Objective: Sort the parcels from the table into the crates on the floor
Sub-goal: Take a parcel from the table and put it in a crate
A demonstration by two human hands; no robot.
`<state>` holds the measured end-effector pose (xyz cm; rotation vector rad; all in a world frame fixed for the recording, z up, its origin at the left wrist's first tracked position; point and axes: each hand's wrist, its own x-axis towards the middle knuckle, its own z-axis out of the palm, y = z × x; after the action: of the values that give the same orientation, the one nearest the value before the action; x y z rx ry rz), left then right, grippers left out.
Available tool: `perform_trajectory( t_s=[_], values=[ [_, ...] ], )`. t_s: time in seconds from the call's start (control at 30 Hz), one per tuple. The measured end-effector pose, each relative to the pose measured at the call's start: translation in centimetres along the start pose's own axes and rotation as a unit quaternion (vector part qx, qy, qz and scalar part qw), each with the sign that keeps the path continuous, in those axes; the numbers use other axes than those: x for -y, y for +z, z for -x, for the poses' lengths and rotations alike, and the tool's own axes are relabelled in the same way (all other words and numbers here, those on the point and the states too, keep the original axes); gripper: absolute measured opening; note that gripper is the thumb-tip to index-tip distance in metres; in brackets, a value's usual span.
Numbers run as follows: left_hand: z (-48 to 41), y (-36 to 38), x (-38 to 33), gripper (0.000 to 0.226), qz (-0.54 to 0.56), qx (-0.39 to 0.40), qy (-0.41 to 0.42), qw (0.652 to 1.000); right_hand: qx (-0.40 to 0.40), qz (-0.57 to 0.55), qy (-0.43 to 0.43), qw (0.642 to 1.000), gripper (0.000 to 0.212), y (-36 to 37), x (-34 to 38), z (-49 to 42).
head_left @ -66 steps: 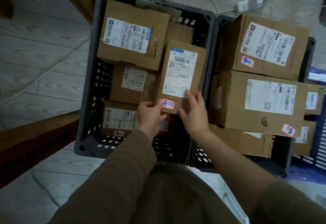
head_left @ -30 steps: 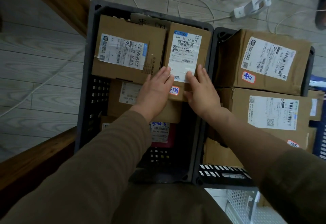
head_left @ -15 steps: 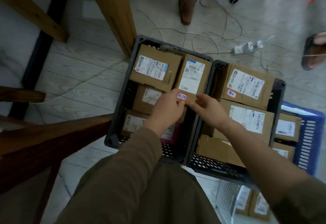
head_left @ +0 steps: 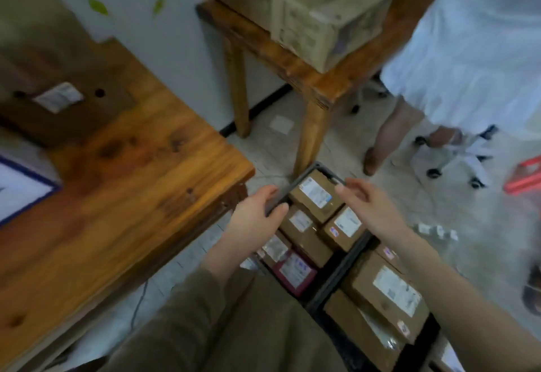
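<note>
- Parcels (head_left: 316, 194) of brown cardboard, box-shaped, lie packed in the dark grey plastic crate (head_left: 330, 172) on the floor, beside the grained wooden worktop (head_left: 123, 178).
- One maroon parcel (head_left: 294, 272) sits at the crate's near end.
- I see white printed labels and small red-edged stickers on the lids; blur leaves the writing unreadable.
- My left hand (head_left: 254, 216) and right hand (head_left: 369, 207) hover over that crate, fingers loose, holding nothing.
- Larger cartons (head_left: 389, 289) fill a second crate (head_left: 314, 303) alongside.
</note>
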<state>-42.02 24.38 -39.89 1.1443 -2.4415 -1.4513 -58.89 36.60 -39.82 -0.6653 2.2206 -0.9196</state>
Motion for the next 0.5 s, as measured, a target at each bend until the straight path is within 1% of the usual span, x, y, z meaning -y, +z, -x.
perform_trajectory(
  t_s=[0.07,0.2,0.33,0.5],
  values=[
    [3.4,-4.3,0.1,0.048,0.006,-0.062,-0.012,0.998,0.021,0.007,-0.047,0.999,0.046,0.8,4.0,1.7],
    [10.4,-13.2,1.3,0.051,0.002,-0.18,-0.045,0.983,0.098,0.029,-0.139,0.985,0.052,4.6,12.1,5.0],
    [17.5,-20.9,4.4,0.051,-0.004,-0.296,-0.082,0.952,0.139,0.03,-0.218,0.966,0.053,10.0,20.4,8.5],
    [25.9,-28.7,9.3,0.054,0.017,-0.391,-0.135,0.91,0.181,0.043,-0.299,0.936,0.053,18.7,28.9,13.2]
  ],
)
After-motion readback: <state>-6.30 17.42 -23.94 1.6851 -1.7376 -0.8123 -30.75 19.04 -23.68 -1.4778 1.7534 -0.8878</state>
